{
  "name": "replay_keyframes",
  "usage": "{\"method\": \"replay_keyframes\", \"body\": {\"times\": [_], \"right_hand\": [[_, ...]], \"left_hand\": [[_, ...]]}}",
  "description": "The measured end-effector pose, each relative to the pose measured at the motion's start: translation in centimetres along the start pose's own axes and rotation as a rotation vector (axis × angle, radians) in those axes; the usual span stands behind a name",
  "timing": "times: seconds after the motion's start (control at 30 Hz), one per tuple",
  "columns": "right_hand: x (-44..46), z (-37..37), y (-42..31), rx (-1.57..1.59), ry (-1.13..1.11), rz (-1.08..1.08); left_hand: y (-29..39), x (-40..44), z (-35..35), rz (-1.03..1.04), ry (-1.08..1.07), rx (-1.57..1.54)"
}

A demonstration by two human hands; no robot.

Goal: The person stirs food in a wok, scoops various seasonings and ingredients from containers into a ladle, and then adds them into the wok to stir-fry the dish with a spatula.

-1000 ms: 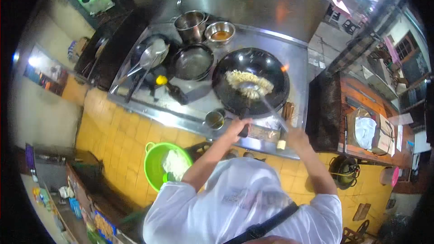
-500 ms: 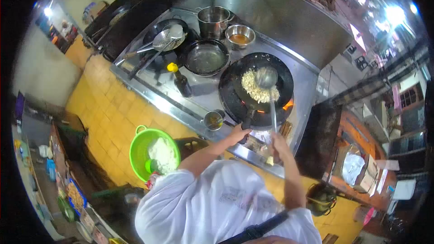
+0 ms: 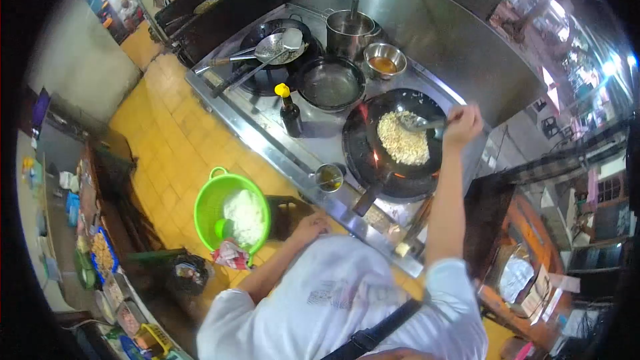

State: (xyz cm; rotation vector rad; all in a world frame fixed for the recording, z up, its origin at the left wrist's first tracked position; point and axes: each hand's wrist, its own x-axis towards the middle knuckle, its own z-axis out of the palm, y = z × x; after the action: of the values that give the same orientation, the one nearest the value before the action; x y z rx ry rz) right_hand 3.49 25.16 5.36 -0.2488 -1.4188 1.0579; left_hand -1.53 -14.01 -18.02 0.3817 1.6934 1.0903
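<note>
- Heap of pale, chopped food pieces point(image 3: 404, 145): lies inside the round black wok point(image 3: 362, 141), on the right part of the steel stove top point(image 3: 319, 139).
- Metal ladle with a long handle point(image 3: 435, 124): its bowl end sits at the upper edge of the heap. Long axis runs nearly crosswise, from food out to my grip on the right.
- My right hand point(image 3: 463, 125): fingers wrapped round the ladle's handle, by the wok's right rim. Food lies to the left of this grip; this is clearly the nearer hand.
- My right forearm crosses in front of the wok's right side and hides part of the rim there.
- The wok's dark handle point(image 3: 365, 201): points toward the stove's front edge, no hand on it.
- My left hand point(image 3: 311, 228): low, off the stove's front edge, well apart from the food. Fingers look loosely curled; cannot tell whether they hold anything. The wok's handle lies up and to the right of it.
- Small metal cup point(image 3: 329, 177): just beside the wok, near the front edge, roughly between left hand and wok.
- Farther left: dark bottle with a yellow cap point(image 3: 291, 118), upright; shallow black pan point(image 3: 331, 84).
- Behind: shiny metal bowl of brown liquid point(image 3: 385, 65), then tall steel pot point(image 3: 349, 35).
- Below the stove: bright green plastic basket point(image 3: 209, 210) with white contents, left of my left hand.
</note>
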Motion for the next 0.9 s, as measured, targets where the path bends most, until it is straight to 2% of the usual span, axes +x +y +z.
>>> {"method": "replay_keyframes", "body": {"times": [0.07,0.13,0.17,0.2,0.27,0.33,0.4,0.43,0.53,0.57,0.63,0.67,0.73,0.8,0.83,0.9], "right_hand": [[2.5,3.8,-3.5,0.083,0.064,-0.024],[2.6,4.1,-4.0,0.175,0.086,-0.021],[2.1,4.0,-4.1,0.254,0.097,0.003],[1.5,4.3,-3.3,0.245,0.105,0.008],[1.4,5.9,-0.5,0.171,0.335,0.216],[1.6,6.9,-2.4,0.042,0.406,0.303],[2.0,6.7,-4.9,-0.07,0.193,0.144],[1.1,5.6,-4.3,0.163,0.138,0.213],[0.3,4.2,-0.4,0.127,0.202,0.209],[1.5,4.1,-0.3,-0.033,0.195,0.238],[1.2,4.6,-3.5,-0.019,0.219,0.208],[1.1,4.7,-4.8,0.008,0.214,0.184],[-1.1,3.6,-3.3,-0.058,0.15,0.214],[-2.7,3.2,-0.5,-0.009,0.146,0.115],[-1.5,2.3,-0.1,-0.035,0.038,0.196],[-0.7,3.4,-4.7,0.085,0.1,0.244]], "left_hand": [[-2.8,0.0,-0.6,0.005,0.033,0.042],[-4.3,1.0,-0.8,0.156,0.124,0.051],[-4.7,1.1,-0.4,0.104,0.169,-0.161],[-4.2,0.5,-0.2,0.095,0.161,-0.155],[-2.6,-0.3,0.0,-0.083,0.165,-0.291],[-2.3,-1.5,0.6,-0.048,0.153,-0.287],[-0.4,-1.3,0.0,0.029,0.138,-0.273],[0.3,-1.8,0.1,-0.009,0.176,-0.243],[-0.9,-0.6,0.5,-0.042,0.192,-0.197],[-0.4,-0.8,0.7,-0.045,0.192,-0.227],[0.2,-0.4,0.4,-0.032,0.181,-0.246],[0.1,0.1,0.3,-0.076,0.151,-0.155],[-0.7,1.1,0.7,-0.132,0.12,-0.08],[-1.5,1.6,0.9,-0.001,0.073,-0.083],[-1.0,1.7,1.0,-0.034,0.03,-0.012],[0.8,0.5,1.5,-0.02,0.04,-0.047]]}}
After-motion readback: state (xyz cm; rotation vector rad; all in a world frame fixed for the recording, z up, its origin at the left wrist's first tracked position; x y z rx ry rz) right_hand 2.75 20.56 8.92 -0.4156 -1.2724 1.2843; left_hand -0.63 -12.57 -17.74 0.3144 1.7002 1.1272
